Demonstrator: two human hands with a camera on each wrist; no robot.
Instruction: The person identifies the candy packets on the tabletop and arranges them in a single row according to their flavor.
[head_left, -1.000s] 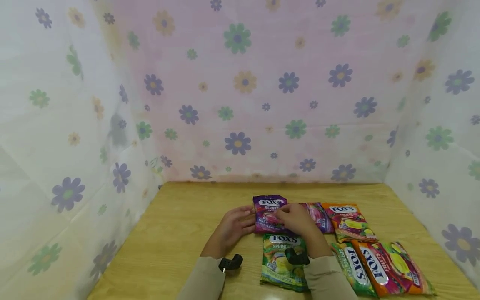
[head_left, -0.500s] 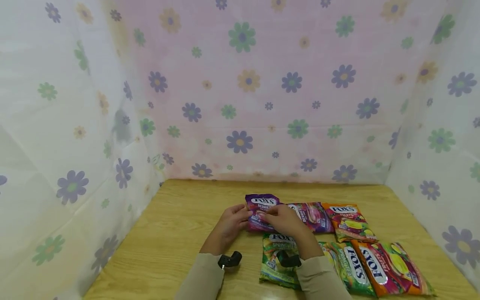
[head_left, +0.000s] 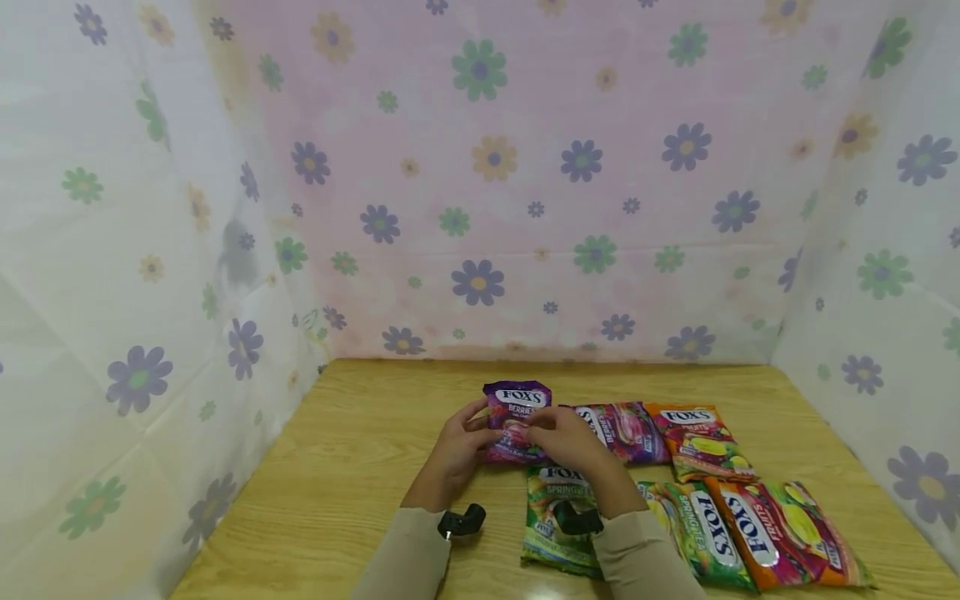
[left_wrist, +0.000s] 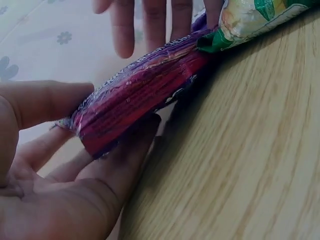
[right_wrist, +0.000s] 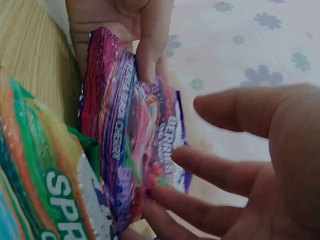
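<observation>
A purple bag of berry candy (head_left: 517, 410) is tilted up off the wooden table at its near left edge. My left hand (head_left: 454, 450) pinches that edge, thumb on the printed face and fingers underneath, as the left wrist view shows. My right hand (head_left: 576, 442) lies over the bag's right side. Its fingers (right_wrist: 215, 170) are loosely spread in the right wrist view, some fingertips against the bag and the thumb apart from it. Just in front is a green spring tea candy bag (head_left: 551, 546), partly hidden by my right arm.
Right of my hands lies a second purple berries bag (head_left: 626, 433), with an orange fruits bag (head_left: 697, 442) beside it. Nearer me are another green bag (head_left: 697, 533) and another orange fruits bag (head_left: 791, 533). Flowered cloth walls (head_left: 480, 208) enclose the table's back and sides.
The held purple bag has moved left, away from the second berries bag, and its left edge has risen. My left thumb has come over onto its face. My right hand has moved left with it.
</observation>
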